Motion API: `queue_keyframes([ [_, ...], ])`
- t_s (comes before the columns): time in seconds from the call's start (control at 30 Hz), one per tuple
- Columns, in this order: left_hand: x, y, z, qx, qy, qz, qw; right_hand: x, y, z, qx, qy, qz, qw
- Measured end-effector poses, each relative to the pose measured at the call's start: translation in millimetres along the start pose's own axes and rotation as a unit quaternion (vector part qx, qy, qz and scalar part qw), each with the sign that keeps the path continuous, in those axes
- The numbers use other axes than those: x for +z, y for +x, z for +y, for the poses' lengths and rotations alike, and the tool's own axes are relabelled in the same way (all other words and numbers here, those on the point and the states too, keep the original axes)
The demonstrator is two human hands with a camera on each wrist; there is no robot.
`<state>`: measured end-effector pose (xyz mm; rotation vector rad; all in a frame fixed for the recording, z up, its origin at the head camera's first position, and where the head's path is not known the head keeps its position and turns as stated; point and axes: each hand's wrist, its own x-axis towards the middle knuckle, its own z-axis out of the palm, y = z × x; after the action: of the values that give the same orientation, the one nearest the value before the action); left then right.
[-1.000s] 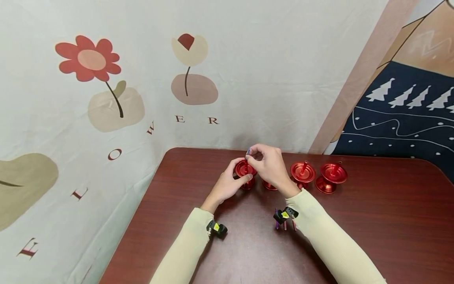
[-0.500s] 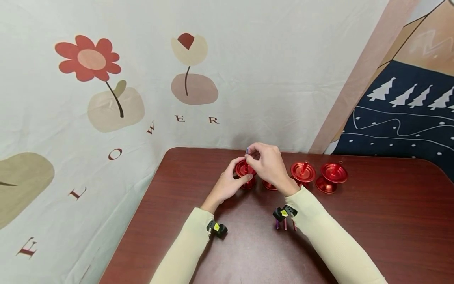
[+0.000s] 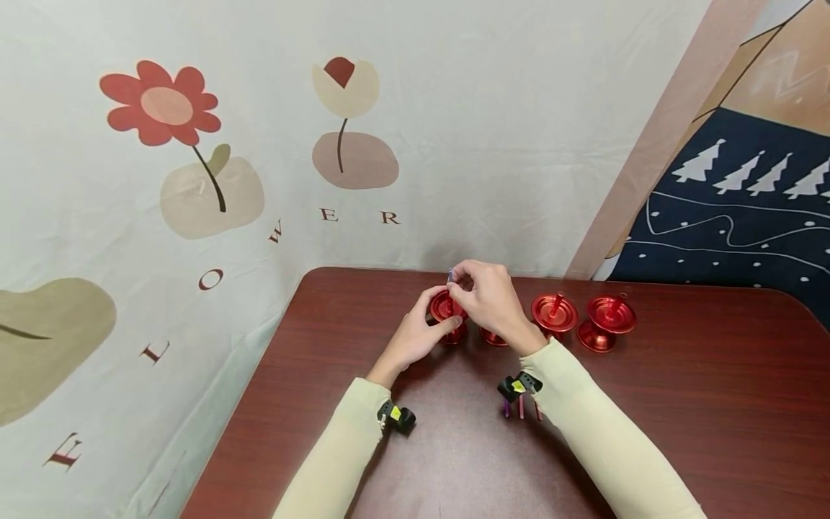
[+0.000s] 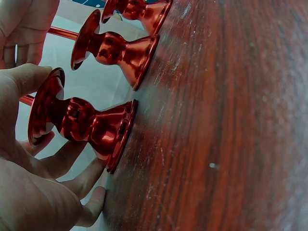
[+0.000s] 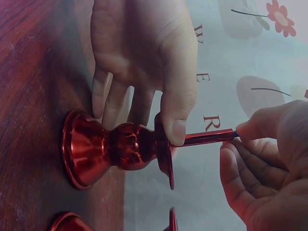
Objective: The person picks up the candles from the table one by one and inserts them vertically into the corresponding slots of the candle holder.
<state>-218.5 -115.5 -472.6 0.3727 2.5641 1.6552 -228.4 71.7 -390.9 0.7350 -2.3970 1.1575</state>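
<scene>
At the back of the table stands a shiny red metal candle holder (image 5: 130, 147), upright, with a flared base, a dish and a thin tube rising from the middle. My left hand (image 3: 418, 335) grips it by the dish, thumb on the near side and fingers around the far side. Just over the tube, my right hand (image 3: 489, 303) pinches a thin blue candle (image 3: 450, 275) between thumb and forefinger. In the right wrist view, a short dark-blue bit of it shows right at the tube's mouth; the fingers hide much of the rest.
To the right stand a second red candle holder (image 3: 493, 337), partly hidden by my right hand, then a third holder (image 3: 554, 315) and another holder (image 3: 612, 317). Below my right wrist lie a purple stick (image 3: 507, 409) and pinkish sticks (image 3: 521, 409). A printed cloth (image 3: 486, 144) hangs behind.
The blue candle has turned from slanted to upright over the tube, and my right hand has shifted very slightly. My left hand keeps its grip on the holder.
</scene>
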Motion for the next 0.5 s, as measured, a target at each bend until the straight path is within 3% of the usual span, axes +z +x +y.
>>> queue_keyframes([
  [0.03, 0.9, 3.6, -6.7, 0.006, 0.007, 0.001, 1.0000, -0.4, -0.1, -0.3, 0.003, 0.000, -0.001, 1.0000],
  [0.17, 0.4, 3.7, -9.0, 0.017, 0.000, 0.001, 0.9999, -1.2, -1.6, -0.8, 0.014, -0.002, -0.001, 0.9999],
  [0.27, -1.5, -3.7, 3.7, 0.011, -0.013, -0.003, 0.9999, -2.0, -5.1, -1.6, 0.024, 0.000, 0.002, 0.9997],
  [0.43, -1.4, -6.2, 9.8, 0.003, -0.014, -0.001, 0.9999, -9.5, -14.0, -7.0, 0.031, 0.025, 0.016, 0.9991],
  [0.5, -0.1, -2.3, -0.1, 0.020, -0.006, 0.004, 0.9998, -14.8, -19.1, -8.6, 0.027, 0.042, 0.021, 0.9985],
])
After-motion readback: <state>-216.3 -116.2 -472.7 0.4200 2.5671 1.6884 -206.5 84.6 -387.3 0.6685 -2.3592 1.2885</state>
